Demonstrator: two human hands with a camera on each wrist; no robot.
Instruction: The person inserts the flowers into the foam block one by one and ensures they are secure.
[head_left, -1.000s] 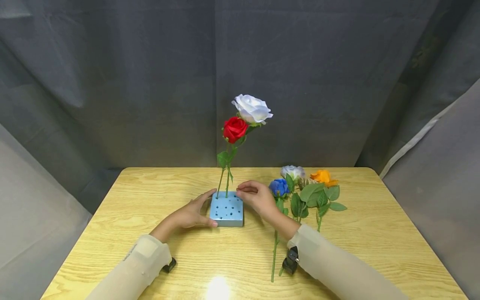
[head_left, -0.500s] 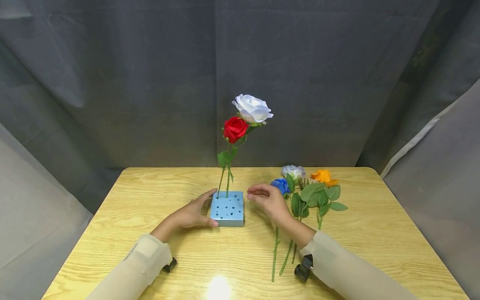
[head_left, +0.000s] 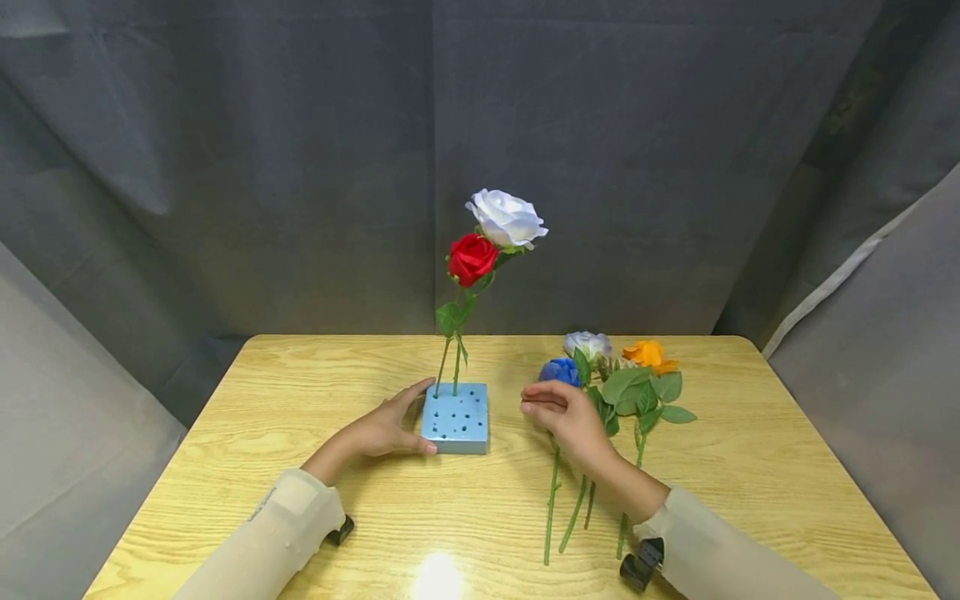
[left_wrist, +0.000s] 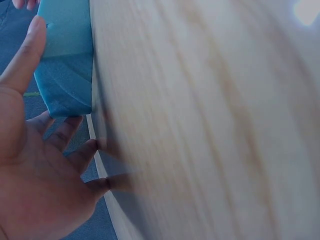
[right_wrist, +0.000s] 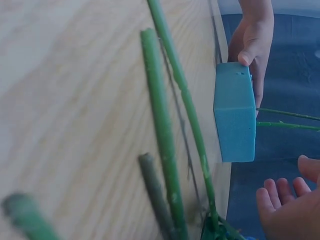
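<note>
Wooden bench (head_left: 300, 500): left hand (head_left: 378, 429), fingers relaxed, rests against blue foam block (head_left: 454, 417); right hand (head_left: 572, 417) hovers, fingers loosely curled and empty, over loose flower stems (head_left: 553, 500).

place: staged recording booth, not a home or shop | walls: grey cloth backdrop (head_left: 300, 167) hung on three sides, creased | furniture: lone pale wood tabletop (head_left: 750, 467) with rounded corners | lighting: overhead lamp glare on tabletop near front edge | props: artificial roses (head_left: 600, 375), blue foam block (head_left: 454, 417)
</note>
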